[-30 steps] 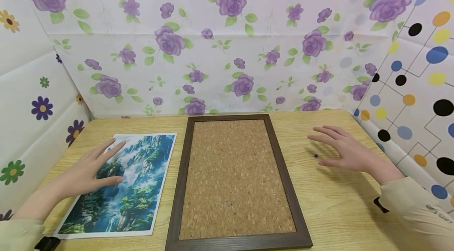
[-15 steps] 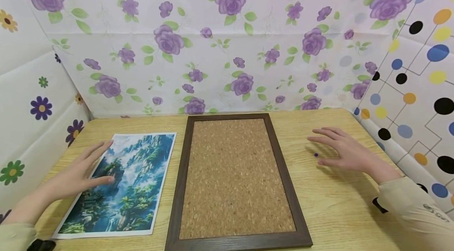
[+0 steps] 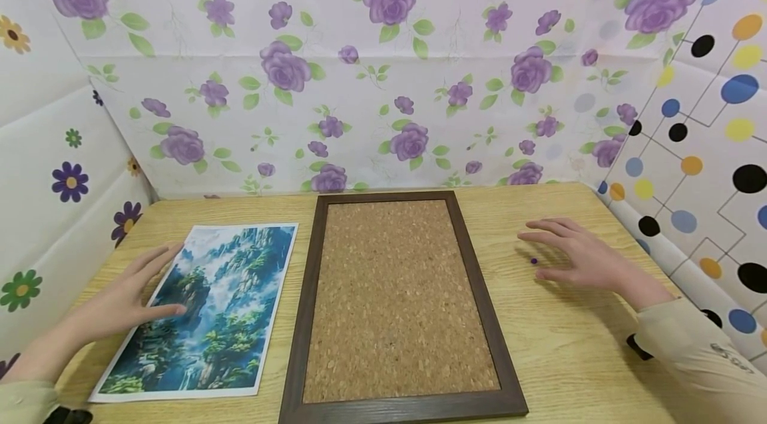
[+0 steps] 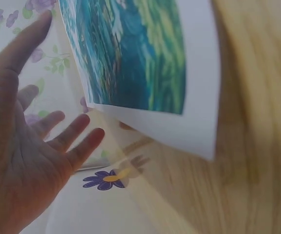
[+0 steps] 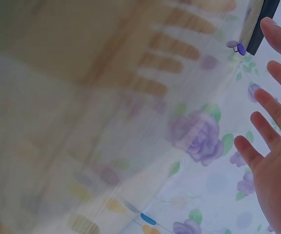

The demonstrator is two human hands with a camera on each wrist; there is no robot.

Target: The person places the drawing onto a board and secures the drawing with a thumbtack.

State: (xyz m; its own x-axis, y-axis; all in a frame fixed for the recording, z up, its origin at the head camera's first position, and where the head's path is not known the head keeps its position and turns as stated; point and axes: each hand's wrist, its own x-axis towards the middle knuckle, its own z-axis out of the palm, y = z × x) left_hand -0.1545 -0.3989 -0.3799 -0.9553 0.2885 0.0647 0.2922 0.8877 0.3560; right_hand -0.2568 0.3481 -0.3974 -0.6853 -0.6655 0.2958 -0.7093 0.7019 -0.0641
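A printed landscape picture (image 3: 240, 304) with cliffs, mist and trees lies on the table at the left. My left hand (image 3: 122, 301) hovers at its left edge, thumb over the print, fingers spread and holding nothing. In the left wrist view, the palm (image 4: 28, 156) is apart from the sheet's white border. A cork board (image 3: 401, 297) in a dark brown frame lies in the middle. On its right, a small purple thumbtack (image 3: 534, 261) sits on the table between the thumb and fingers of my right hand (image 3: 581, 256). That hand is spread and holds nothing; the right wrist view shows the tack beyond the thumb.
The light wood table (image 3: 539, 351) is enclosed by a back wall (image 3: 383, 98) with purple roses, a left wall with flowers and a right wall with coloured dots. The board's far edge is close to the back wall. Bare wood shows right of the board.
My left hand has moved left, off most of the picture to its left edge. The right hand has barely moved; picture, board and thumbtack lie as before.
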